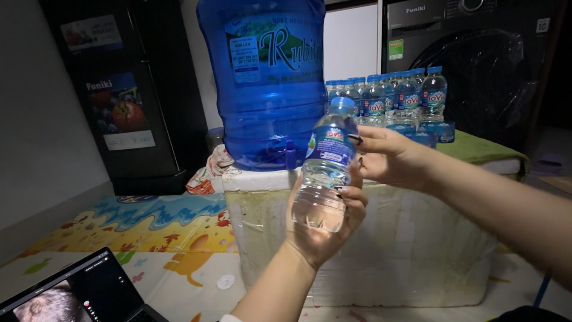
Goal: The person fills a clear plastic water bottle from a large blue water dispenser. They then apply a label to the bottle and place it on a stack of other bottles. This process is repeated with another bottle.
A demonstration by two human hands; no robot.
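Observation:
My left hand (325,229) grips the lower half of a small clear water bottle (325,170) with a blue cap and a blue-and-white label, held upright and slightly tilted in front of me. My right hand (390,158) is beside the bottle's upper part, fingertips touching its label near the neck. Behind the bottle stands a large blue water jug (268,77) on a white foam box (411,238).
Several small capped bottles (393,98) stand in rows on the box, beside a green cloth (482,149). A dark fridge (125,89) is at left, a washing machine (476,59) at back right. A tablet (71,292) lies on the colourful floor mat (155,226).

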